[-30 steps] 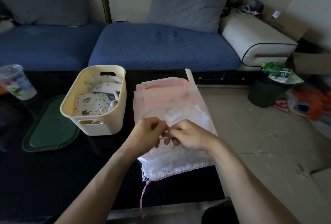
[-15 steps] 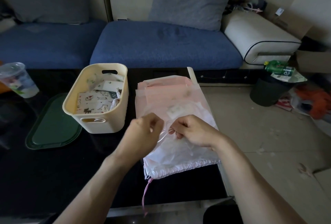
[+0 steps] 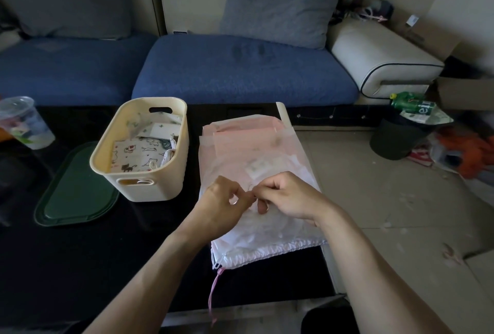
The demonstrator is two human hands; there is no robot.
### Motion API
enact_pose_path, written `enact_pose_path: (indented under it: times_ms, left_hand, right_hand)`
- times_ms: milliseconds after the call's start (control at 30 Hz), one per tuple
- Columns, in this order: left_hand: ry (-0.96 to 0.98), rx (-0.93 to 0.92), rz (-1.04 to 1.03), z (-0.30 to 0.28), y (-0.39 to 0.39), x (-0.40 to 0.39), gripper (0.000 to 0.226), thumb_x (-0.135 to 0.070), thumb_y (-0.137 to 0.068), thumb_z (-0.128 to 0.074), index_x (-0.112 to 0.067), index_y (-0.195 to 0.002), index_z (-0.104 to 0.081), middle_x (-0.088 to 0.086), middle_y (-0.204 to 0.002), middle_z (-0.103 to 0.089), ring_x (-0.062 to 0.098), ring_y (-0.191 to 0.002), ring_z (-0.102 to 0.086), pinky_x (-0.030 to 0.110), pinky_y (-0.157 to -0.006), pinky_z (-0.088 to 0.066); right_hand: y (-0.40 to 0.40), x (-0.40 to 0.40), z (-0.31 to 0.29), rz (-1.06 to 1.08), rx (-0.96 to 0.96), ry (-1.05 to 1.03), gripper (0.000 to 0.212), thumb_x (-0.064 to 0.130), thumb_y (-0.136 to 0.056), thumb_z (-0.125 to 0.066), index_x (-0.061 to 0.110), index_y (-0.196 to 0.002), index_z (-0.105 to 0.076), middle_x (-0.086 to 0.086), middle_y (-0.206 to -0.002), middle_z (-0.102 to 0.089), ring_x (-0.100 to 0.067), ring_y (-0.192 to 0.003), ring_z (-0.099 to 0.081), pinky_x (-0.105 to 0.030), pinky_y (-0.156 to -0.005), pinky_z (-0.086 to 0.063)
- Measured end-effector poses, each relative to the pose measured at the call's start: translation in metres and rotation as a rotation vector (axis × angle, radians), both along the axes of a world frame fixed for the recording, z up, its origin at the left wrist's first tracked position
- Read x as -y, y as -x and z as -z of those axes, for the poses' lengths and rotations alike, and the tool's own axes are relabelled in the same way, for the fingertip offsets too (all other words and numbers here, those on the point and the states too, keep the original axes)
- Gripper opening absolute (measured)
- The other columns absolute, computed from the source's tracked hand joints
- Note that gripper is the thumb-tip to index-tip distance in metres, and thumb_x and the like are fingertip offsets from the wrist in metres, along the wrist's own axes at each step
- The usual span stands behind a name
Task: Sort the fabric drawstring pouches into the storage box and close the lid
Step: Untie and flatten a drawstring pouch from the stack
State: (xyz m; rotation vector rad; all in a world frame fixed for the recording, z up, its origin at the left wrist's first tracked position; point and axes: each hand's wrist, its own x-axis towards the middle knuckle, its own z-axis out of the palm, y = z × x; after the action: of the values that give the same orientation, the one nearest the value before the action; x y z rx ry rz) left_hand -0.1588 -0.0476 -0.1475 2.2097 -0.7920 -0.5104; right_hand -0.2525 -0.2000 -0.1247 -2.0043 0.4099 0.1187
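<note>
Pink and white fabric drawstring pouches (image 3: pixel 254 157) are stacked on the black table (image 3: pixel 107 253), right of the cream plastic storage box (image 3: pixel 149 186). A thin cord above the stack is pinched by the left hand (image 3: pixel 223 206) and right hand (image 3: pixel 287 197), fingertips curled together. A green lid (image 3: pixel 74 194) lies left of the box.

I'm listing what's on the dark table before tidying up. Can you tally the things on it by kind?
Storage box: 1
Green lid: 1
Plastic cup: 1
Stack of pouches: 1; how many are in it cannot be told
Total: 4
</note>
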Motion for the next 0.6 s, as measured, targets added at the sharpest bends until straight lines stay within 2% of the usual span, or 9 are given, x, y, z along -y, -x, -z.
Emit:
enact_pose_path:
  times_ms: [100,167,267,367,467,533,600]
  left_hand:
    - [0.007,0.003,-0.045,-0.003,0.000,0.000,0.037,-0.037,-0.093,-0.061,-0.004,-0.076,-0.064,0.007,-0.083,-0.069,0.017,-0.072,-0.061,0.027,-0.062,-0.047]
    - [0.036,-0.045,-0.070,-0.005,0.000,0.003,0.034,-0.031,-0.092,-0.060,-0.002,-0.074,-0.062,0.008,-0.076,-0.070,0.016,-0.062,-0.053,0.022,-0.053,-0.040]
    - [0.097,-0.207,-0.110,-0.010,-0.001,0.006,0.027,-0.027,-0.093,-0.059,-0.007,-0.076,-0.066,-0.001,-0.067,-0.069,0.013,-0.064,-0.057,0.021,-0.060,-0.043]
    - [0.175,-0.443,-0.155,-0.014,-0.003,0.007,0.023,-0.018,-0.094,-0.057,0.000,-0.084,-0.068,0.006,-0.067,-0.068,0.017,-0.063,-0.056,0.027,-0.062,-0.044]
    - [0.242,-0.447,-0.216,-0.012,-0.006,0.006,0.016,-0.009,-0.091,-0.054,-0.001,-0.096,-0.066,0.011,-0.074,-0.068,0.018,-0.062,-0.057,0.026,-0.055,-0.043]
    - [0.261,-0.540,-0.171,-0.012,-0.005,0.007,0.021,-0.014,-0.083,-0.057,-0.001,-0.097,-0.066,0.011,-0.074,-0.067,0.021,-0.064,-0.056,0.030,-0.058,-0.041]
    - [0.247,-0.551,-0.142,-0.011,-0.004,0.008,0.025,-0.022,-0.081,-0.062,-0.003,-0.096,-0.068,0.006,-0.071,-0.064,0.017,-0.063,-0.056,0.027,-0.058,-0.041]
  right_hand:
    - [-0.001,-0.001,-0.002,0.068,0.024,-0.073,0.026,0.031,-0.097,-0.064,0.016,-0.081,-0.079,0.005,-0.072,-0.074,-0.002,-0.070,-0.059,-0.021,-0.078,-0.045]
    - [-0.001,-0.001,-0.002,0.089,0.035,-0.109,0.023,0.034,-0.096,-0.066,0.015,-0.092,-0.078,0.004,-0.072,-0.074,-0.001,-0.073,-0.062,-0.022,-0.081,-0.045]
    - [-0.001,-0.002,-0.002,0.053,0.020,-0.094,0.025,0.034,-0.099,-0.062,0.011,-0.100,-0.073,0.005,-0.070,-0.073,-0.003,-0.072,-0.062,-0.023,-0.079,-0.044]
    - [0.000,-0.001,-0.002,0.018,0.000,-0.096,0.028,0.037,-0.099,-0.061,0.011,-0.103,-0.071,0.005,-0.072,-0.074,0.000,-0.075,-0.065,-0.023,-0.083,-0.044]
    - [0.001,-0.002,-0.002,-0.019,0.016,-0.135,0.027,0.035,-0.098,-0.062,0.009,-0.102,-0.071,0.001,-0.075,-0.074,-0.008,-0.080,-0.067,-0.027,-0.089,-0.046]
    - [0.001,-0.003,-0.002,-0.026,0.034,-0.156,0.027,0.032,-0.097,-0.063,0.006,-0.102,-0.071,-0.003,-0.076,-0.074,-0.012,-0.081,-0.068,-0.032,-0.093,-0.048]
    - [0.002,-0.003,-0.001,-0.029,0.042,-0.165,0.026,0.028,-0.098,-0.063,0.003,-0.102,-0.070,-0.007,-0.080,-0.076,-0.015,-0.084,-0.071,-0.035,-0.098,-0.049]
